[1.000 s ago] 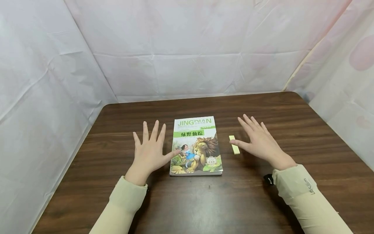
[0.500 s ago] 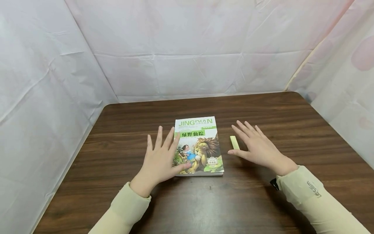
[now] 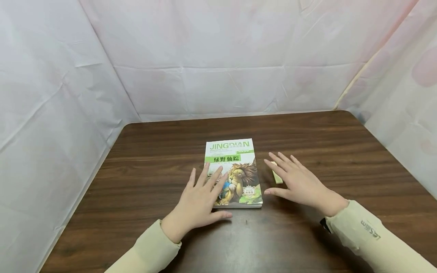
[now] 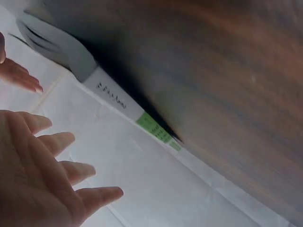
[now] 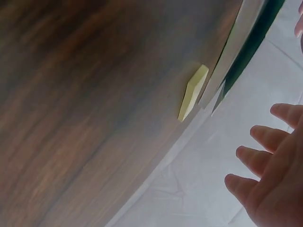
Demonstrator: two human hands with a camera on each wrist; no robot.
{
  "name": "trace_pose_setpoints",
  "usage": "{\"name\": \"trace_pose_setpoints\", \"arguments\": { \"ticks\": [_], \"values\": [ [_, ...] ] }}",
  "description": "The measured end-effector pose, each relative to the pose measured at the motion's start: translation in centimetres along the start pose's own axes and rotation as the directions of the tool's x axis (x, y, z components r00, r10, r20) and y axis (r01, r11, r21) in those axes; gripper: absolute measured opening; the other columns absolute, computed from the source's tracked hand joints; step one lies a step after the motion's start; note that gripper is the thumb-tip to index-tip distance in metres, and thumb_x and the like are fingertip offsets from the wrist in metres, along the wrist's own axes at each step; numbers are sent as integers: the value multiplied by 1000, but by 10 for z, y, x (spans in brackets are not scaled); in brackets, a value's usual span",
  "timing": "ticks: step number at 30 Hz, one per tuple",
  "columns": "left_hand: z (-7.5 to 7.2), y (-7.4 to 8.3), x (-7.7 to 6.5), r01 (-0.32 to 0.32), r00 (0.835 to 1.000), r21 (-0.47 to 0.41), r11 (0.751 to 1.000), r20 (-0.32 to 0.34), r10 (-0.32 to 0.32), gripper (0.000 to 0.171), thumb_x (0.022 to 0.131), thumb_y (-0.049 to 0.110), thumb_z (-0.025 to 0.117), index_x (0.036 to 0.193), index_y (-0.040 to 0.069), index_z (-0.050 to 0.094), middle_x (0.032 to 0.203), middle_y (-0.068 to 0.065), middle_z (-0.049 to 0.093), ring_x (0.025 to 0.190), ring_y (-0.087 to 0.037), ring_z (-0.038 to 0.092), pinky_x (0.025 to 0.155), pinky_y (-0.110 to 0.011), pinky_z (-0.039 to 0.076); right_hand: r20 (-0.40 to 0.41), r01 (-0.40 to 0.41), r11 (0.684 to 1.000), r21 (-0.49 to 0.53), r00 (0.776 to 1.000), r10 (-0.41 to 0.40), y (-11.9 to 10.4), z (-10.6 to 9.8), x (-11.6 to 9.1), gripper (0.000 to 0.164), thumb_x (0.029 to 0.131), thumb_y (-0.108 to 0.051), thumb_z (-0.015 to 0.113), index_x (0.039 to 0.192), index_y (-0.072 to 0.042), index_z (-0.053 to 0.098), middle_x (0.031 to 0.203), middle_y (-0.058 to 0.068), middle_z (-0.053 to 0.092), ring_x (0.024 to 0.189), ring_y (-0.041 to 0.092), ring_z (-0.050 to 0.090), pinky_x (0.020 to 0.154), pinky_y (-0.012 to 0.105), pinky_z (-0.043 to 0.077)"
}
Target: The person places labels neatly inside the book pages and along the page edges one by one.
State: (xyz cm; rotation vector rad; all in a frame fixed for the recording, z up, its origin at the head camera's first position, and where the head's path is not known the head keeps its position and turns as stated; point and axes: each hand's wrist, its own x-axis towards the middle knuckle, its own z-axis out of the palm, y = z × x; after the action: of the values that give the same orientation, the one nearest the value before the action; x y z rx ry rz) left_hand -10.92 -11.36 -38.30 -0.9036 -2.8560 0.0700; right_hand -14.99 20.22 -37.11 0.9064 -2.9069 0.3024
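My left hand [image 3: 198, 204]: fingers spread wide, above the near left part of the book [image 3: 240, 163]. In the head view 3 fingertips overlap the cover, little finger is left of it, thumb is just past the near edge. Left wrist view shows a gap to the book. My right hand [image 3: 304, 185]: 4 fingers fanned, thumb wide of them. Yellow block [image 3: 278, 178] lies under it, partly covered by my index finger in the head view, near end showing between that finger and thumb. Right wrist view: block and fingers apart. Block is just right of the book. Both lie on the dark wooden table [image 3: 153, 167].
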Motion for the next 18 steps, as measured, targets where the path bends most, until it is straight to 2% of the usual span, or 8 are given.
{"name": "trace_pose_setpoints", "arguments": {
  "ticks": [6,10,13,18],
  "values": [
    [2,5,1,-31,999,30,999,40,29,95,83,81,48,155,19,36,160,-9,34,149,-42,24,116,-62,24,25,45,999,-27,999,-45,-7,3,-4,92,85,-71,58,153,-13,38,161,11,32,150,35,26,120,57,18],
    [3,7,1,-43,998,63,997,54,39,81,87,73,54,149,23,46,153,-9,45,138,-41,42,106,-52,43,20,103,994,-45,995,-102,-13,6,-7,89,85,-70,60,151,-12,42,158,11,39,148,35,31,119,56,20],
    [4,8,2,-61,998,95,994,6,60,70,87,66,60,143,24,54,143,-8,55,121,-35,55,90,-43,52,7,153,986,-64,988,-153,-16,8,-10,87,85,-70,60,148,-11,46,155,11,43,145,35,36,118,56,22],
    [6,7,5,-82,992,115,990,-85,93,56,85,56,71,132,25,63,129,-6,64,100,-27,62,74,-36,55,-13,190,979,-68,981,-191,-21,12,-13,84,85,-70,60,144,-11,52,152,10,48,142,34,42,117,55,24]
  ]
}}
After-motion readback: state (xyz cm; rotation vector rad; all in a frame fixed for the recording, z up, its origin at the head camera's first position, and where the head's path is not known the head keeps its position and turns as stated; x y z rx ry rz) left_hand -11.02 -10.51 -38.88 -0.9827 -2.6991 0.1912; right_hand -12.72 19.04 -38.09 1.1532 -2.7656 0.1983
